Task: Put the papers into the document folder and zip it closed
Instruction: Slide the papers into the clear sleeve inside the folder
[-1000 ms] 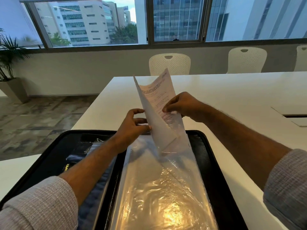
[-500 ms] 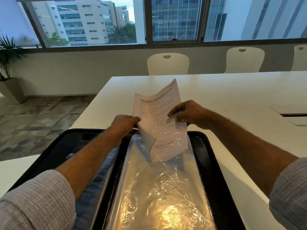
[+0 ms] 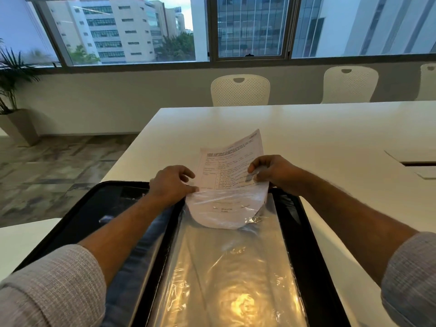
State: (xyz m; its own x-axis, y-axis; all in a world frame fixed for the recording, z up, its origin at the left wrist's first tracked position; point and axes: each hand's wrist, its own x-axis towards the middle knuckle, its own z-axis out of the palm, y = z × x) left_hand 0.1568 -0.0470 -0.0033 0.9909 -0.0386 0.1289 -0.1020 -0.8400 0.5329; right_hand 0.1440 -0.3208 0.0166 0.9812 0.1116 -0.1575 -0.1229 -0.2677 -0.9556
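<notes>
So, change: paper (image 3: 230,166) has sunk further into the clear sleeve (image 3: 226,256) than a second ago, less sticking up.
left hand (image 3: 171,182): pinching the sleeve's mouth, frame centre.
paper axis: long side runs away from the camera, top tilted up-right.
right hand (image 3: 271,171): pinching the paper's right edge.
folder (image 3: 77,213): open, black, lower frame on the table (image 3: 330,142).
</notes>
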